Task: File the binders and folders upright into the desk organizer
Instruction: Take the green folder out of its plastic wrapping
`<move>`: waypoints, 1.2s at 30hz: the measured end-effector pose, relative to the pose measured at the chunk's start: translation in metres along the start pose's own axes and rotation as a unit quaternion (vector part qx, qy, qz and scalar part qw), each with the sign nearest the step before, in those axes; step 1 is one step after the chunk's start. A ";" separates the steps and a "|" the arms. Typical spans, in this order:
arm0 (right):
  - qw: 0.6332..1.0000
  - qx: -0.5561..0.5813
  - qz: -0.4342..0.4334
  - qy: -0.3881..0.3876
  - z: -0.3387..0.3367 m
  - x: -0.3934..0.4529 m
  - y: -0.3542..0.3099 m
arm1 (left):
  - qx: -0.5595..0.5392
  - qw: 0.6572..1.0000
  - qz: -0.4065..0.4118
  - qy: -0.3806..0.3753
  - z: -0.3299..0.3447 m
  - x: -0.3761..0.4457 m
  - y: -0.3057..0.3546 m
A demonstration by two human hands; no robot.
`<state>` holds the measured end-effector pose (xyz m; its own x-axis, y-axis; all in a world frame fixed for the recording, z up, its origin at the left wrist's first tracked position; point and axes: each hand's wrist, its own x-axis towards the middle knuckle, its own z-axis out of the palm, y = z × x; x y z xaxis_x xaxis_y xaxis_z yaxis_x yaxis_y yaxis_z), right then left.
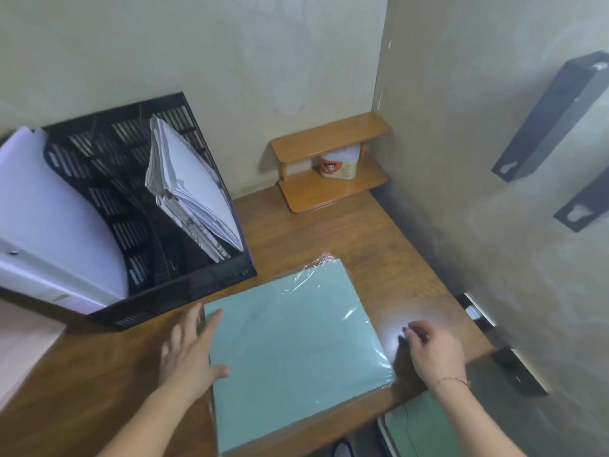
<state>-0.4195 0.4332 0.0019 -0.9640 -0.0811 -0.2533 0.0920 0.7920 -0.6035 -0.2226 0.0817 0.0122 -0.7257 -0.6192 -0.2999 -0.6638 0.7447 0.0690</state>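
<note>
A pale green folder pack [296, 351] in clear plastic wrap lies flat on the wooden desk [379, 252]. My left hand [191, 351] rests open at its left edge, fingers spread, thumb on the cover. My right hand [435, 351] hovers at its right edge with fingers curled, holding nothing that I can see. The black slotted desk organizer [171, 291] stands at the back left. A white binder [49, 225] stands in its left slot. A bundle of papers and thin folders [188, 189] leans in its right slot.
A small two-tier wooden shelf [329, 163] with a white jar [339, 164] stands in the back corner. The wall on the right carries dark brackets [553, 117]. Another green folder [418, 427] lies below the desk's front edge, at the lower right.
</note>
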 end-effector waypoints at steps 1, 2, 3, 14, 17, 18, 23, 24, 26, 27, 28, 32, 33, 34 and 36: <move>0.999 -0.023 -0.012 -0.042 0.003 0.004 -0.004 | -0.034 0.998 -0.034 0.038 0.002 -0.004 -0.006; 0.996 -0.035 -0.019 -0.081 0.006 0.006 -0.009 | -0.077 0.993 -0.073 0.059 0.005 -0.007 -0.010; 0.993 -0.041 -0.023 -0.109 0.011 0.007 -0.013 | -0.119 0.984 -0.112 0.065 0.009 -0.010 -0.013; 0.988 0.016 -0.035 -0.150 0.027 0.005 -0.037 | -0.416 0.871 -0.247 0.084 0.023 -0.017 -0.009; 0.987 0.000 -0.056 -0.151 0.028 0.003 -0.037 | -0.426 0.869 -0.245 0.068 0.023 -0.019 -0.013; 0.986 -0.011 -0.058 -0.154 0.028 0.003 -0.036 | -0.431 0.867 -0.243 0.056 0.022 -0.020 -0.015; 0.957 -0.105 -0.096 -0.252 0.025 -0.011 -0.026 | -0.390 0.892 -0.227 -0.015 0.015 -0.028 -0.045; 0.948 -0.146 -0.111 -0.259 0.025 -0.015 -0.027 | -0.377 0.898 -0.223 -0.034 0.012 -0.030 -0.054; 0.957 -0.182 -0.133 -0.181 0.029 -0.012 -0.037 | -0.351 0.907 -0.221 -0.073 0.007 -0.034 -0.067; 0.969 -0.158 -0.134 -0.135 0.032 -0.007 -0.046 | -0.329 0.914 -0.223 -0.083 0.005 -0.035 -0.071; 0.978 -0.123 -0.132 -0.106 0.037 -0.002 -0.058 | -0.294 0.926 -0.222 -0.077 0.003 -0.034 -0.071; 0.983 -0.082 -0.095 -0.136 0.062 0.019 -0.100 | -0.178 0.969 -0.113 0.129 0.005 -0.022 -0.047; 0.984 -0.087 -0.072 -0.141 0.066 0.023 -0.103 | -0.164 0.973 -0.050 0.157 0.006 -0.017 -0.035; 0.984 -0.097 -0.055 -0.140 0.068 0.025 -0.105 | -0.140 0.978 0.000 0.155 0.009 -0.012 -0.023; 0.984 -0.112 -0.043 -0.131 0.067 0.029 -0.103 | -0.086 0.991 0.029 0.097 0.020 -0.003 -0.005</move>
<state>-0.4400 0.3084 0.0058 -0.8661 -0.2831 -0.4120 -0.0727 0.8868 -0.4565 -0.2136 0.0847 -0.0059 -0.7739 -0.6249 -0.1030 -0.6286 0.7378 0.2462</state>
